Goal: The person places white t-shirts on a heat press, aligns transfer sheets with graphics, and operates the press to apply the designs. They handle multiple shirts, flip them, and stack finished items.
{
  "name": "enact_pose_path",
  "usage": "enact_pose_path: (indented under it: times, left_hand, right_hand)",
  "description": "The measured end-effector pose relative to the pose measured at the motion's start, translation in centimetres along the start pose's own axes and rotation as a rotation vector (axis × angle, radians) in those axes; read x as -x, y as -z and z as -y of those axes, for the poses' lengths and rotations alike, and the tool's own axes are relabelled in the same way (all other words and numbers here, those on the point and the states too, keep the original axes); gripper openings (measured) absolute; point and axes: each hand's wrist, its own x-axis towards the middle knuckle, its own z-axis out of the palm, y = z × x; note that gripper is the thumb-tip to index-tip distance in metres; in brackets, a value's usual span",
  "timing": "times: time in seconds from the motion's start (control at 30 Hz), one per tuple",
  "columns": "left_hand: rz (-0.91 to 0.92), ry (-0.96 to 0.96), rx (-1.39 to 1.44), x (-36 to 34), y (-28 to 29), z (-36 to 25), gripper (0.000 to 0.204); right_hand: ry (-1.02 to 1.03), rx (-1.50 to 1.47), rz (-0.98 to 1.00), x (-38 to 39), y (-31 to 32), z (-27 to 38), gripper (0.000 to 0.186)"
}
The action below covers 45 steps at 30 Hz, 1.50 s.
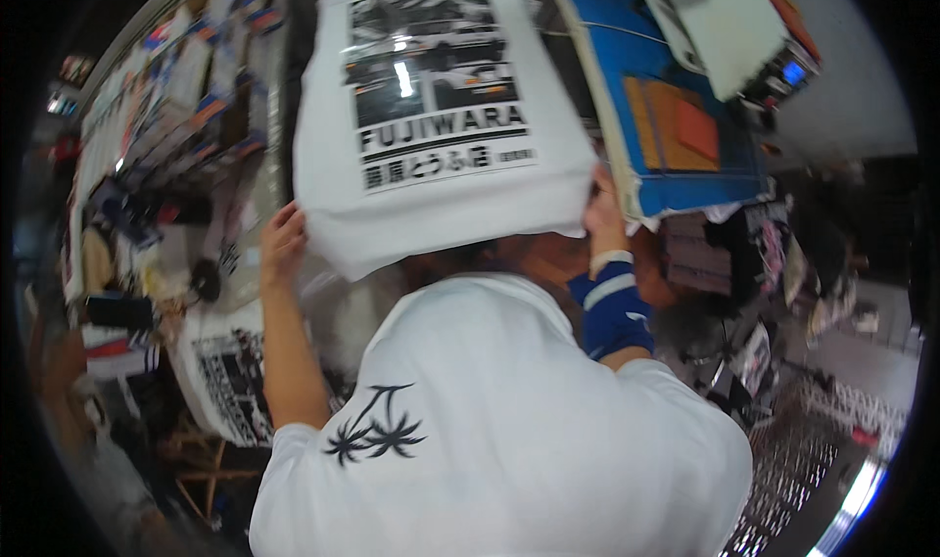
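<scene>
A white shirt with a black-and-white picture of cars and bold black lettering is spread out in front of me, its print facing up. My left hand grips its near left edge with the fingers closed on the fabric. At the near right corner, my right hand is closed on the cloth too, partly hidden by the hem. A blue sleeve or band with white stripes covers my right forearm. Between my hands the hem hangs in a slight curve. What supports the far end of the shirt cannot be made out.
On the right stands a blue-topped table with brown and orange flat pieces and a white panel. Stacked boxes fill the left. A dark phone-like object lies near another printed white cloth.
</scene>
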Motion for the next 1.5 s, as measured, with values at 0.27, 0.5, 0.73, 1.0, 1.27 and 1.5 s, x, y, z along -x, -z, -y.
enact_pose_path:
  times: [0.27,0.5,0.73,1.0,1.27,1.5]
  left_hand:
    - [-0.15,0.023,-0.02,0.1,-1.7,-0.5,0.034]
    - [-0.329,0.042,-0.095,0.6,-1.1,2.5,0.023]
    - [-0.434,-0.765,-1.02,0.1,-5.8,2.6,0.016]
    - [-0.143,-0.956,-1.186,1.5,-13.0,2.4,0.025]
    - [-0.122,-0.995,-1.254,1.5,-12.7,3.0,0.028]
    - [-0.157,-0.795,-1.257,2.2,-14.2,1.7,0.024]
  right_hand:
    - [0.251,1.557,-0.122,5.3,2.0,1.7,0.029]
    - [1.313,1.402,0.251,17.9,-11.6,14.6,0.012]
    - [0.859,1.977,-0.338,4.5,-10.5,30.3,0.057]
    - [0.989,1.913,-0.411,2.8,-10.9,28.4,0.059]
    - [1.062,1.85,-0.422,6.9,-15.3,24.5,0.047]
    - [1.208,1.727,-0.279,11.6,-19.3,18.7,0.037]
